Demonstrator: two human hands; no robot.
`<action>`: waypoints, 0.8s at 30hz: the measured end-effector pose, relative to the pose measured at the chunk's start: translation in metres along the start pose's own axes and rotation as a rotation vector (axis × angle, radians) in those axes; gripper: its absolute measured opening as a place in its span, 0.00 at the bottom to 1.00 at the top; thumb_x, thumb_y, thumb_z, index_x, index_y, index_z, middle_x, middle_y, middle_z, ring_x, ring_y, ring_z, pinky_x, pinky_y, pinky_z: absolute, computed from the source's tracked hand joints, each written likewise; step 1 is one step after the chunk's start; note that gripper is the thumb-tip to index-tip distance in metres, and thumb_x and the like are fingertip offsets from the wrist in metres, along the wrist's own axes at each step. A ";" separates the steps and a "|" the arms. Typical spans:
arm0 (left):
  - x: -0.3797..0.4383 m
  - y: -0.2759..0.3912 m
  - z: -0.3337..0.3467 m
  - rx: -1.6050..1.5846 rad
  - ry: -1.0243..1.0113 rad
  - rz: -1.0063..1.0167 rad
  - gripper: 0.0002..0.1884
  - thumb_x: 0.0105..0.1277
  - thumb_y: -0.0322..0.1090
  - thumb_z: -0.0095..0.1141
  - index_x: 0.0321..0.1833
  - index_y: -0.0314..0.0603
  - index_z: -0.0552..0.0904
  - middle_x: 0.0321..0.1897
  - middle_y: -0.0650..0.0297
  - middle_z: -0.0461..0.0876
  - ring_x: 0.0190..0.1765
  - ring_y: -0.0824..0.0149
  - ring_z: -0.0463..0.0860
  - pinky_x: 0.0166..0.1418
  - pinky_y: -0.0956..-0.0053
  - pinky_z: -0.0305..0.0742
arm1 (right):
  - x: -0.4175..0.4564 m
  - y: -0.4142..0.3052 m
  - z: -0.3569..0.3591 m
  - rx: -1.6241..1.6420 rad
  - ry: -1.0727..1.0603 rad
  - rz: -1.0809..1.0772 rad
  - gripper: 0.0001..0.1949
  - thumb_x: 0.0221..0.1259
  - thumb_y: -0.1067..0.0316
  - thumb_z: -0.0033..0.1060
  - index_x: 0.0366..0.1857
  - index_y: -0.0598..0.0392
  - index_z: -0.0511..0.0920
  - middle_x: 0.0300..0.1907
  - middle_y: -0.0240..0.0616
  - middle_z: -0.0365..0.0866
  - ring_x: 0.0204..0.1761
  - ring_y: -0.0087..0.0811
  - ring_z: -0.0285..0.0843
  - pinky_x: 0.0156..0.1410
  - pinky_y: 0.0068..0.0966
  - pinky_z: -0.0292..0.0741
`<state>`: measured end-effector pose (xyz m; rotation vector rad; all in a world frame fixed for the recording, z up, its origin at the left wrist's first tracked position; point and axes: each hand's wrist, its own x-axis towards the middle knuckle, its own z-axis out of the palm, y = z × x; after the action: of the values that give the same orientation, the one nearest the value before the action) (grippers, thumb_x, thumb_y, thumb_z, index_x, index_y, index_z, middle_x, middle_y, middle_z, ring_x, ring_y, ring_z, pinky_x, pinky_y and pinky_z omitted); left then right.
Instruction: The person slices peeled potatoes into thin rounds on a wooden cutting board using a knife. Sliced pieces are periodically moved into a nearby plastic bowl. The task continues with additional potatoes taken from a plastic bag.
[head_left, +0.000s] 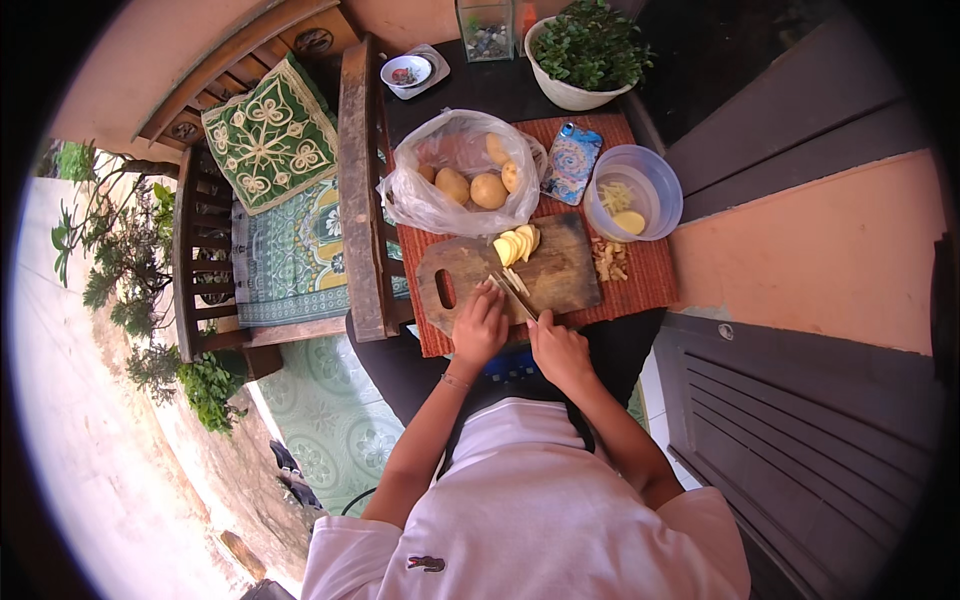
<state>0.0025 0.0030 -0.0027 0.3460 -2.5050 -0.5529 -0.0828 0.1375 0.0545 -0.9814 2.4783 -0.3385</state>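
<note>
A wooden cutting board (559, 262) with a handle slot lies in front of me. My right hand (561, 349) grips a knife (521, 298), its blade angled to the upper left and down on the board. With bent fingers, my left hand (480, 324) holds a pale potato piece (493, 280) against the board, close to the blade; the fingers mostly hide it. Thin potato sticks (515, 281) lie just beyond the knife. Farther up the board rests a fanned stack of potato slices (516, 244).
Behind the board sits a plastic bag (465, 217) of whole potatoes (489, 192). Right of it are a phone (571, 163), a plastic tub (671, 184) holding cut potato, and peelings (611, 260) on a red mat (652, 277). A wooden bench arm (364, 202) borders the left.
</note>
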 end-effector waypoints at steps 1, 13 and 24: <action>0.000 0.000 0.000 0.005 0.000 0.003 0.20 0.48 0.25 0.60 0.47 0.29 0.82 0.47 0.54 0.79 0.58 0.53 0.78 0.62 0.62 0.76 | 0.000 0.001 0.000 0.009 0.004 0.005 0.18 0.74 0.51 0.38 0.35 0.57 0.69 0.19 0.53 0.80 0.25 0.56 0.81 0.30 0.50 0.78; 0.001 0.002 0.000 -0.034 0.019 -0.018 0.19 0.47 0.22 0.58 0.46 0.29 0.82 0.45 0.54 0.79 0.57 0.52 0.78 0.62 0.59 0.76 | 0.004 -0.007 -0.002 0.053 -0.044 -0.005 0.19 0.74 0.50 0.36 0.38 0.58 0.69 0.23 0.56 0.81 0.29 0.59 0.82 0.35 0.52 0.78; -0.001 0.000 0.000 0.002 -0.010 -0.007 0.20 0.49 0.26 0.59 0.48 0.30 0.82 0.48 0.54 0.79 0.59 0.54 0.77 0.62 0.62 0.76 | 0.006 -0.005 -0.001 0.103 -0.039 0.023 0.19 0.74 0.50 0.35 0.39 0.58 0.69 0.24 0.57 0.81 0.30 0.61 0.81 0.37 0.54 0.77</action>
<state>0.0034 0.0037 -0.0031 0.3538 -2.5155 -0.5561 -0.0836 0.1298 0.0553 -0.9087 2.4098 -0.4311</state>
